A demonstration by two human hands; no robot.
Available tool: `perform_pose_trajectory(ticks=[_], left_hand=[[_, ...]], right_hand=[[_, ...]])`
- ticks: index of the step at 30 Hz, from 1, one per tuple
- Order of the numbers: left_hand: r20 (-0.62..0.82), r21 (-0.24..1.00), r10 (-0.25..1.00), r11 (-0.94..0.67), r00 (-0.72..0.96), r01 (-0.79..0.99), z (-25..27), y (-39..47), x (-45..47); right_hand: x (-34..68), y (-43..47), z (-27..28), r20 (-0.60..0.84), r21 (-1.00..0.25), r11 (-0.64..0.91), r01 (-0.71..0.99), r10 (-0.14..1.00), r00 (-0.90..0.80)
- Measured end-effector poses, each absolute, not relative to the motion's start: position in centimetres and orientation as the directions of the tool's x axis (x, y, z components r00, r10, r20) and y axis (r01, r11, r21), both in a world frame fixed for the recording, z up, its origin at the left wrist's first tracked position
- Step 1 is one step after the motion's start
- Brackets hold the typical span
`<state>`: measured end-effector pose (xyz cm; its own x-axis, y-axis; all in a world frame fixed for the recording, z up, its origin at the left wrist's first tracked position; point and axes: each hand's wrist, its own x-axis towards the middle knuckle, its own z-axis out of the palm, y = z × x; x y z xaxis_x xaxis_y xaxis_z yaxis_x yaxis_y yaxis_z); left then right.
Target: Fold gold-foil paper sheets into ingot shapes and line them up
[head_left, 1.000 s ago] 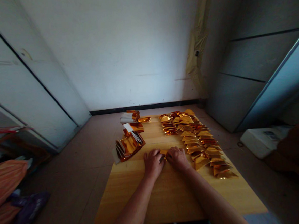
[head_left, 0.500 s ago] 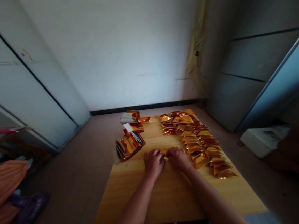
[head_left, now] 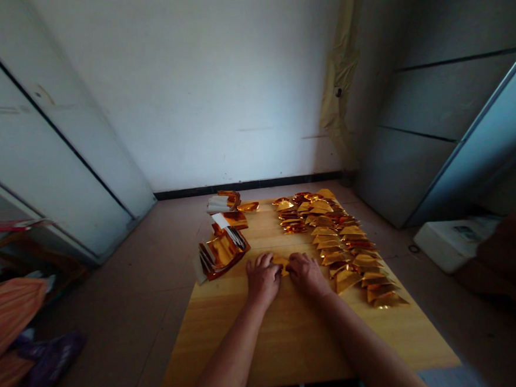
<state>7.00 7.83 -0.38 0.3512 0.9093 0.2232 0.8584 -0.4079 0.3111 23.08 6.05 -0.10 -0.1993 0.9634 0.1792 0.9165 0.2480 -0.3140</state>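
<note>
Between my two hands, at the middle of the wooden table [head_left: 232, 337], is a small piece of gold foil paper [head_left: 282, 263], partly covered by fingers. My left hand [head_left: 264, 278] grips its left side, fingertips bent down onto it. On the other side my right hand [head_left: 306, 272] has its fingers closed on the right end. Rows of folded gold paper pieces [head_left: 327, 239] lie just right of my right hand. Beyond my left hand sits a fanned stack of gold foil sheets [head_left: 222, 252] with pale backs.
Another bundle of gold and white sheets [head_left: 223, 203] lies at the table's far left, beside a single folded gold piece [head_left: 248, 207]. A white wall [head_left: 234, 101] stands behind. Grey cabinets [head_left: 432, 99] are at the right, a white box [head_left: 447, 242] on the floor.
My left hand has turned slightly, its fingers lying flatter along the gold paper. More of the paper shows between my hands. The rows and stacks have stayed put.
</note>
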Motion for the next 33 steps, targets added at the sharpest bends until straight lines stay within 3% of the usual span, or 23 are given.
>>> perform_pose_trajectory(ticks=[7,16,22,33], left_hand=[[0.279,0.222,0.909,-0.375,0.31,0.9,-0.2,8.3,6.8],[0.234,0.16,0.868,-0.479,0.438,0.863,0.1,6.2,6.0],[0.299,0.158,0.846,-0.501,0.442,0.851,0.2,4.5,5.4],[0.345,0.247,0.867,-0.453,0.36,0.856,-0.2,5.9,6.0]], right_hand=[[21.8,4.7,0.0,0.175,-0.251,0.292,0.923,0.951,-0.254],[21.8,4.8,0.5,0.112,-0.27,0.3,0.915,0.954,-0.279],[22.0,4.9,0.6,0.108,-0.252,0.31,0.917,0.951,-0.291],[24.0,5.7,0.1,0.202,-0.277,0.46,0.844,0.886,-0.417]])
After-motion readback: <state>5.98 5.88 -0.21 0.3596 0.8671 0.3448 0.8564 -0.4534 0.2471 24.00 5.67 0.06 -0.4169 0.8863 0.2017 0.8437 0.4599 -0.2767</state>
